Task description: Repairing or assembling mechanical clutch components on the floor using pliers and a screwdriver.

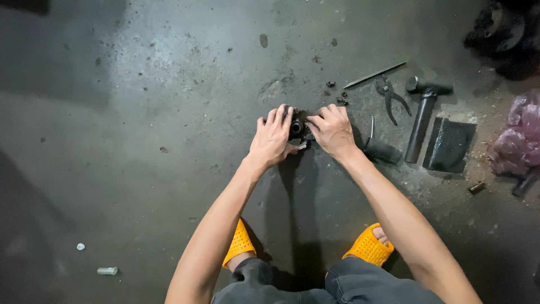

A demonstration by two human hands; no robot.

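Hands together: my left hand (271,137) and right hand (333,129) clamp the greasy black round part (297,128) on the floor (140,112); I grip evenly, keeping it flat and steady.

Hands: two — left hand (271,138), right hand (333,130)
Dark round metal part (296,128): one
Hammer (423,115): one
Pliers (388,97): one
Metal rod (374,74): one
Dark flat block (450,144): one
Yellow sandals: two — (239,244), (368,245)
Pink plastic bag (517,138): one

Rough, stained concrete floor (140,112); dull dark metal hammer (423,115) and pliers (389,95); crinkly glossy pink plastic bag (517,138).
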